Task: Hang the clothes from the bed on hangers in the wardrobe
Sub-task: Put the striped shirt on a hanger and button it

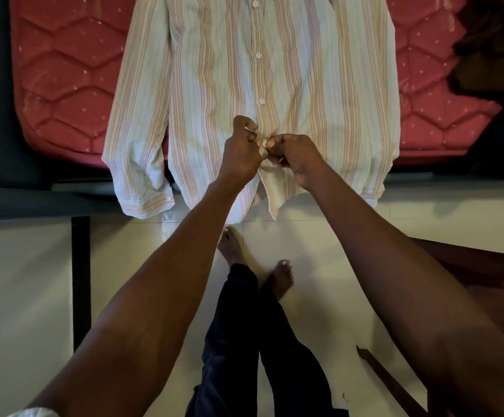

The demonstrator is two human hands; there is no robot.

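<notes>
Both forearms reach fwd; our left hand [241, 155] and right hand [292, 158] pinch the striped shirt [214, 85] at a low button [264, 143], approx. mid-front. Shirt lies on the red mattress [64, 85], hem over the edge. Buttons above look done; hanging in the wardrobe not yet done, dark clothes [491, 40] left.

Home bedroom: mattress [73, 85], tiled floor [27, 281]
</notes>
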